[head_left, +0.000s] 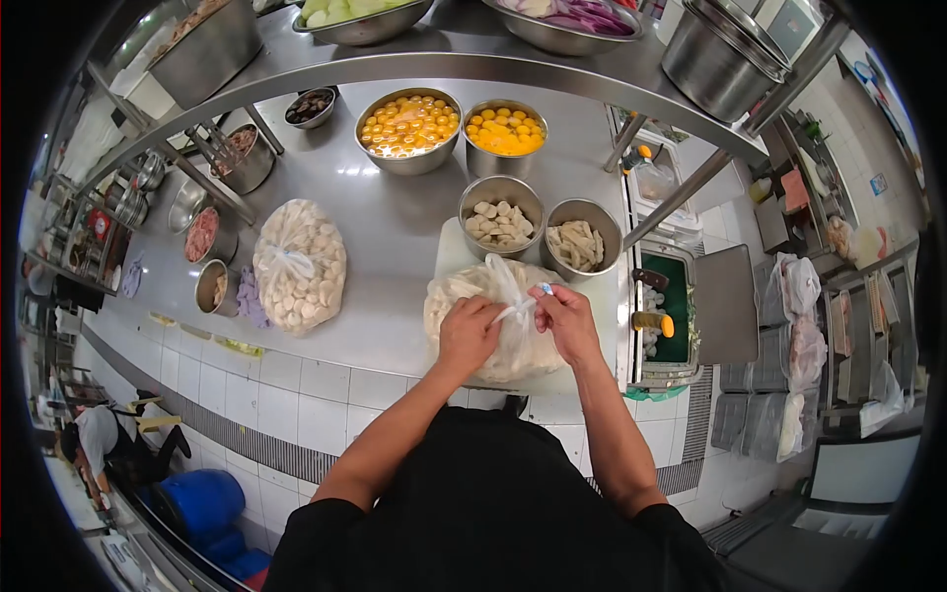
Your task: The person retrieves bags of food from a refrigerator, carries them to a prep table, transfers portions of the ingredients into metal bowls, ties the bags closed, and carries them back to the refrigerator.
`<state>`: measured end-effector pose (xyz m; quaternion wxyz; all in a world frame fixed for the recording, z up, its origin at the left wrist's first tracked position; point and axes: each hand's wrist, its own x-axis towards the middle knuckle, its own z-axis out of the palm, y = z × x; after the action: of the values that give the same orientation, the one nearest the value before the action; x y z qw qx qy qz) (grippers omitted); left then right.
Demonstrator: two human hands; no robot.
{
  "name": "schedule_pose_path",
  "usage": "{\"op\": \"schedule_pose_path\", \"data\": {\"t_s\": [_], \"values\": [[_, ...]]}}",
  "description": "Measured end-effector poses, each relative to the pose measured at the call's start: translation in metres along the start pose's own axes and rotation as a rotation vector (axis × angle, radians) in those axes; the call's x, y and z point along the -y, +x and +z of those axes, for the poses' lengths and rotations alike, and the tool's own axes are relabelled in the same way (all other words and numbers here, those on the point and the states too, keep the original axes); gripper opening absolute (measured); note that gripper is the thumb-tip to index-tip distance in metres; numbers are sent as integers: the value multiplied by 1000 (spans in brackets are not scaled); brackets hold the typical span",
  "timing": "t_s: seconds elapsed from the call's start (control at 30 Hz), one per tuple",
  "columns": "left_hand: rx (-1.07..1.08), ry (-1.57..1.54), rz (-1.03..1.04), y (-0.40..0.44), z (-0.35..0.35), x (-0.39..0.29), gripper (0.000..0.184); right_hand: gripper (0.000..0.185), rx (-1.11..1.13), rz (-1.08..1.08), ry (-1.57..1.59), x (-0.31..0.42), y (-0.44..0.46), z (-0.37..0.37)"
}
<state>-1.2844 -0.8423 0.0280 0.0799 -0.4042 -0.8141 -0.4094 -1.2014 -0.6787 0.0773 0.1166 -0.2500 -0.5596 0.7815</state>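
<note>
A clear plastic bag (500, 361) full of pale, rounded food pieces rests on a white cutting board (454, 240) at the table's front edge. My left hand (470, 337) is closed on the left side of the bag's gathered, twisted neck. Opposite it, my right hand (567, 322) pinches the plastic on the right of the neck. Something small, blue and white, shows at the right fingertips; I cannot make out what it is. Just beyond the bag stand two metal pots, one with pale chunks (500, 225) and one with pale strips (576, 247).
Left on the steel table sits a knotted bag (300, 268) of similar pieces. Egg yolks fill a bowl (408, 131) and a pot (505, 139) under the raised shelf (434, 67). A green-lined bin (667, 321) adjoins the table's right side. Another person (109, 449) is far left.
</note>
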Motion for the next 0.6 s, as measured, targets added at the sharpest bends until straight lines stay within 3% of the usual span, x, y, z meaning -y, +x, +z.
{"op": "schedule_pose_path", "data": {"t_s": [0.1,0.17,0.2,0.27,0.33,0.4,0.43,0.47,0.53,0.6], "values": [[100,-93,-104,7,-5,-3,22,18,76,47,-114,7,0,-12],[257,-483,-602,25,-1,6,25,20,99,47,-205,7,-1,-12],[256,-483,-604,37,1,8,25,19,97,42,-153,7,-2,-10],[491,-728,-771,57,5,7,22,19,104,38,-103,3,-3,-8],[478,-834,-807,68,9,4,18,25,38,-203,-464,-12,-2,-12],[479,-938,-836,74,9,0,15,25,50,-247,-572,-23,-2,-14],[362,-1035,-909,72,7,0,15,25,62,-279,-680,-29,-2,-17],[241,-1128,-983,69,5,1,15,25,52,-276,-675,-30,-5,-13],[265,-1123,-978,63,4,7,16,22,-61,-373,-690,-30,-7,-4],[259,-1263,-838,57,4,7,19,22,-131,-332,-703,-21,-6,-3]]}}
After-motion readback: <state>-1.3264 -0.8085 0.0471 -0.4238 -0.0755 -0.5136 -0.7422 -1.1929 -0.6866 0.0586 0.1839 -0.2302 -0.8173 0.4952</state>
